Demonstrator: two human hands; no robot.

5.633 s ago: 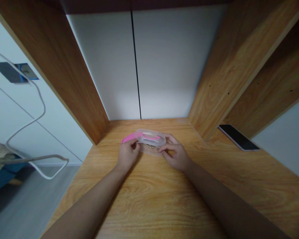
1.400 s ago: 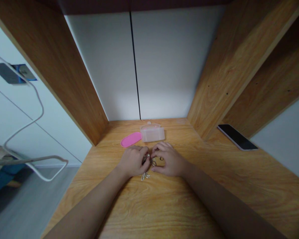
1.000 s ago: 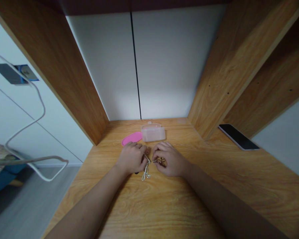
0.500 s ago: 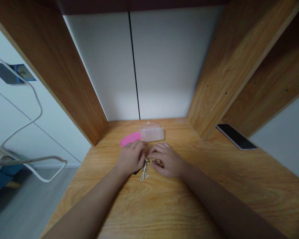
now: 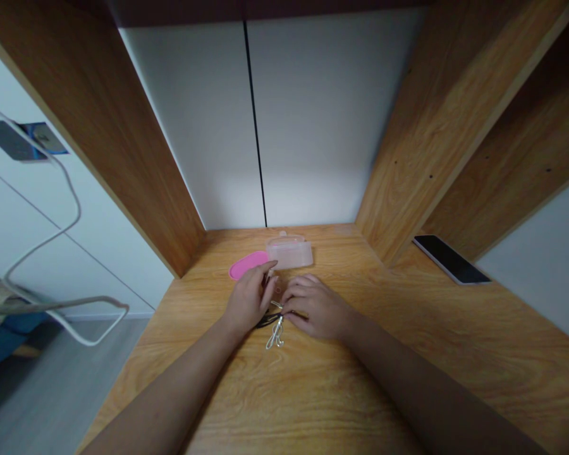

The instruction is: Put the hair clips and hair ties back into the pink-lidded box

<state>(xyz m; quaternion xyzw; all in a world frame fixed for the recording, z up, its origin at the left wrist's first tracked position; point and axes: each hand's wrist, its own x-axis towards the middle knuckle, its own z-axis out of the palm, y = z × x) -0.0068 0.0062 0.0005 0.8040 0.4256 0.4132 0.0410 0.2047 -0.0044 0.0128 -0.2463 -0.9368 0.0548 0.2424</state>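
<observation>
My left hand [image 5: 245, 301] rests on the wooden desk [image 5: 313, 392] with its fingers stretched forward, tips close to a pink oval lid [image 5: 244, 265]. My right hand [image 5: 313, 308] lies beside it with fingers bent down and held together; whatever is under them is hidden. Between the two hands lies a small silver metal tool [image 5: 275, 333], with a thin black piece [image 5: 264, 321] next to it. My right fingertips touch the top of the metal tool. A clear plastic box [image 5: 289, 253] stands just behind the hands, without its lid.
A dark phone [image 5: 450, 259] lies on the lower shelf at the right. Wooden side panels rise on both sides and a white back wall [image 5: 313, 126] closes the alcove. A white cable [image 5: 52, 240] hangs at the left, beyond the desk edge.
The box, earlier held in both hands, now stands at the back with small items on the desk. In the last second my left fingers stretched forward and my right hand slid left over the items.
</observation>
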